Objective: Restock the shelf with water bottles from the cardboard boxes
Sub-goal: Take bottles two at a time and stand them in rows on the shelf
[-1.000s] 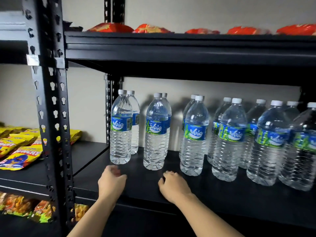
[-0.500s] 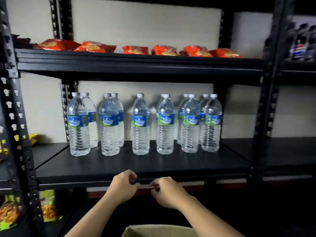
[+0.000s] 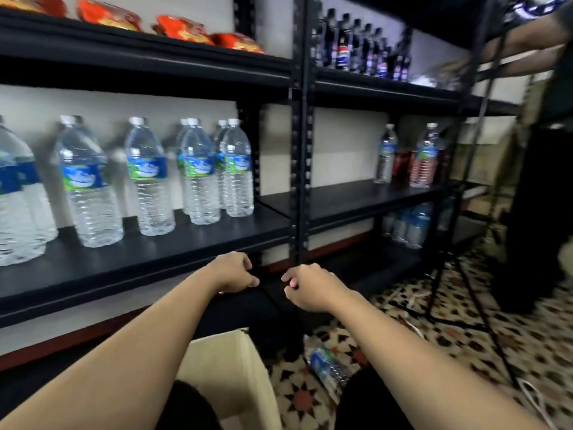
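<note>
In the head view, the left hand [image 3: 234, 271] and the right hand [image 3: 305, 287] hang side by side in front of the shelf [image 3: 173, 252] edge, both with fingers loosely curled and holding nothing. Above and to the left of the hands, the water bottles [image 3: 148, 178] stand upright in a row on the shelf. Below the hands, between the forearms, is the open cardboard box [image 3: 229, 370]; its inside is hidden. Below the right hand, one bottle on the floor [image 3: 325, 366] lies on its side. A full bottle is probably heavy, and its thin ribbed wall is smooth, so I would grasp it around the labelled middle or the neck.
</note>
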`<state>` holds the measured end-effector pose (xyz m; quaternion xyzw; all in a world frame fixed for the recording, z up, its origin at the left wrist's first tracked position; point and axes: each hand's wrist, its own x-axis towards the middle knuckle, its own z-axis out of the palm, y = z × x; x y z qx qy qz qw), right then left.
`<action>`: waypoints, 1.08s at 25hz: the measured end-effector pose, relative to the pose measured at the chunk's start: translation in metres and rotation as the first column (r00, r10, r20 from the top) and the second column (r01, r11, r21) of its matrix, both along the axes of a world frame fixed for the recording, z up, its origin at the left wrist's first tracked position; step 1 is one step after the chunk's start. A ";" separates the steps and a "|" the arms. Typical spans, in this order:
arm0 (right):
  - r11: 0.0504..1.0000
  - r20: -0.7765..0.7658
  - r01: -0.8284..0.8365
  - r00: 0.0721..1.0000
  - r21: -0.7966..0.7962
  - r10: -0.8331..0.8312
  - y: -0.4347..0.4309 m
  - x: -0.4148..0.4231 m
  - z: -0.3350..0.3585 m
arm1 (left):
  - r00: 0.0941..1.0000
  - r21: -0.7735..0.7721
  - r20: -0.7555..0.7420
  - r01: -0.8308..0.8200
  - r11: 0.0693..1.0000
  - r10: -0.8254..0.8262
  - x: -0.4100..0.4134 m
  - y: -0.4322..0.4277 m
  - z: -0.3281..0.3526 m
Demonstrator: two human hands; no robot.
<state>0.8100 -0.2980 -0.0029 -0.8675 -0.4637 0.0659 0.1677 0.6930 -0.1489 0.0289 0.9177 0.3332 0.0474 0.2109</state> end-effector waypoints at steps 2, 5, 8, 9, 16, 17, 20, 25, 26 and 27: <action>0.995 0.013 0.095 0.995 -0.021 -0.095 -0.042 0.016 0.002 | 0.999 0.011 0.034 0.033 0.999 -0.033 0.030 -0.034 -0.011; 0.975 0.051 0.188 0.982 -0.115 -0.183 -0.100 0.041 -0.003 | 0.996 -0.089 0.045 0.083 0.993 -0.079 0.064 -0.080 -0.037; 0.945 0.024 0.273 0.962 -0.182 -0.274 -0.143 0.079 -0.019 | 0.997 -0.191 0.002 0.081 0.978 -0.082 0.096 -0.104 -0.079; 0.931 0.007 0.304 0.951 -0.203 -0.309 -0.155 0.094 -0.027 | 0.994 -0.232 -0.050 0.081 0.969 -0.095 0.109 -0.107 -0.094; 0.841 -0.291 0.476 0.792 -0.256 -0.536 -0.190 0.171 -0.135 | 0.976 -0.238 -0.170 0.092 0.967 -0.134 0.219 -0.091 -0.144; 0.839 -0.353 0.479 0.762 -0.258 -0.543 -0.191 0.177 -0.155 | 0.980 -0.247 -0.164 0.066 0.967 -0.108 0.234 -0.092 -0.158; 0.834 -0.453 0.471 0.700 -0.287 -0.552 -0.189 0.191 -0.210 | 0.972 -0.300 -0.233 -0.036 0.953 -0.037 0.269 -0.108 -0.224; 0.767 -0.498 0.529 0.586 -0.363 -0.640 -0.172 0.202 -0.307 | 0.928 -0.416 -0.354 -0.265 0.870 0.113 0.285 -0.127 -0.337; 0.758 -0.518 0.533 0.557 -0.376 -0.649 -0.168 0.202 -0.324 | 0.908 -0.435 -0.390 -0.331 0.837 0.156 0.288 -0.127 -0.356; 0.750 -0.538 0.538 0.530 -0.385 -0.656 -0.164 0.200 -0.339 | 0.892 -0.454 -0.401 -0.389 0.802 0.206 0.290 -0.126 -0.373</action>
